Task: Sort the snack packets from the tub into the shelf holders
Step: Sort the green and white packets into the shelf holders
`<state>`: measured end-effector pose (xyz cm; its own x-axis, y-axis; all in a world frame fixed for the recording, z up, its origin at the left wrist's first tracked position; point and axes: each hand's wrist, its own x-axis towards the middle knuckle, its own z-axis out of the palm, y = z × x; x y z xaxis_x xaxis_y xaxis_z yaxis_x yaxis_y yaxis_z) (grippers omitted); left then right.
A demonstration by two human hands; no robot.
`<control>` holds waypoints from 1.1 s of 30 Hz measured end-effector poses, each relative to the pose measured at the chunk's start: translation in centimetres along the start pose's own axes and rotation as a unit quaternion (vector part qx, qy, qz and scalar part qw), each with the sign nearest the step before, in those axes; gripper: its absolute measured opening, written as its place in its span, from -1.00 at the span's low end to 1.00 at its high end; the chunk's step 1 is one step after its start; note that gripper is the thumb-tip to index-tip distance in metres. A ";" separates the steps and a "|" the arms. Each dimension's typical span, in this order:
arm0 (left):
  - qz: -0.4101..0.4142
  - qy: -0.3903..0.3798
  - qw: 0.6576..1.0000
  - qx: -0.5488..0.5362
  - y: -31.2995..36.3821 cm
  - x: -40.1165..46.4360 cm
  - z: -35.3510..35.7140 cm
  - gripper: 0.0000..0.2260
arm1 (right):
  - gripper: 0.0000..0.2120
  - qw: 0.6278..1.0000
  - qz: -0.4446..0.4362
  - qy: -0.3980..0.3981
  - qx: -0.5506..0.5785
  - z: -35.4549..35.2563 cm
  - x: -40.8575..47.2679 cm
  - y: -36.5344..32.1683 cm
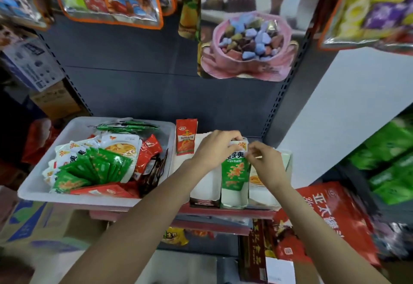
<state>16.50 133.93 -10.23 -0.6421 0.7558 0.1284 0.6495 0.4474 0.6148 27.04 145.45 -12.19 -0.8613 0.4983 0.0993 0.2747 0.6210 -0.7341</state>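
Observation:
A white tub point(33, 185) on the shelf at left holds several green, white and red snack packets point(96, 167). To its right stand white card holders point(205, 185). A red packet point(186, 136) stands upright in the leftmost holder. A green and white packet point(234, 172) stands in the middle holder point(234, 198). My left hand point(215, 148) pinches the top left of that packet, and my right hand point(266, 160) pinches its top right corner. Another holder at the right point(261, 194) shows a white packet with an orange picture, partly hidden by my right hand.
A dark shelf back panel rises behind. Hanging snack bags and a poster of a pink bowl point(245, 37) fill the top. A red box point(335, 221) and green packs point(388, 167) sit at the right. Cardboard boxes point(33, 227) lie below the tub.

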 end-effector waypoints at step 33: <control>-0.184 0.164 0.965 0.089 -13.9 -8.0 -11.9 -0.73 | -0.65 0.991 -0.088 -0.096 -0.025 13.1 4.3 -11.1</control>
<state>7.81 115.98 -10.55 -0.9184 0.3502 0.1842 0.3931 0.7546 0.5253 14.69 132.80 -12.40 -0.9621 0.2577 0.0890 0.1295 0.7192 -0.6826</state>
